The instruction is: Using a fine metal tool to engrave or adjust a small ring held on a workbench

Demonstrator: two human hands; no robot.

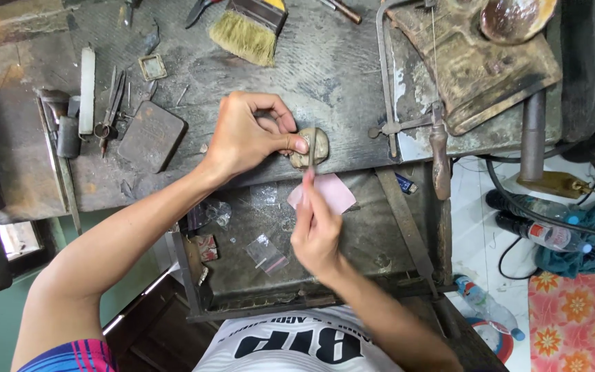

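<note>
My left hand [246, 134] reaches over the worn wooden workbench [325, 76] and pinches a small pale lump-shaped piece [315, 146] at the bench's front edge. My right hand [316, 231] comes up from below and holds a thin metal tool [311, 155] upright against that piece. Just behind my right hand, a pink square of paper [332, 191] lies in the open drawer [373, 227].
On the bench lie a wide paintbrush [249, 27], a flat dark tin [151, 136], tweezers [111, 107], a white stick [87, 89] and a jeweller's saw frame [414, 124]. Small plastic bags [266, 255] sit in the drawer. Plastic bottles [545, 234] and a flowered cloth [580, 317] lie on the floor at right.
</note>
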